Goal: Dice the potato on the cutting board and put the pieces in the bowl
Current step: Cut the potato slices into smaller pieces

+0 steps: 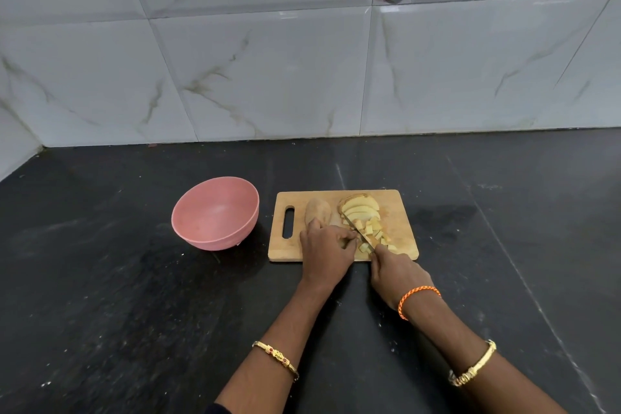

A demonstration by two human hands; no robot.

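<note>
Wooden cutting board (342,198): lying on the dark counter (134,296), handle slot at its left end. Potato half (317,208), unpeeled: resting on the board's far left part. Potato slices (359,208): fanning at the far middle; diced pieces (376,232) lying just right of the blade. Knife (358,233): right hand (398,274) gripping its handle, fingers curling round it. Left hand (326,250): fingers curling down, pinching potato beside the blade. Pink bowl (215,213): sitting left of the board, apart, holding no pieces.

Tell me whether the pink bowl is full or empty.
Empty. The pink bowl shows only its bare inside; all the potato pieces lie on the cutting board.
</note>
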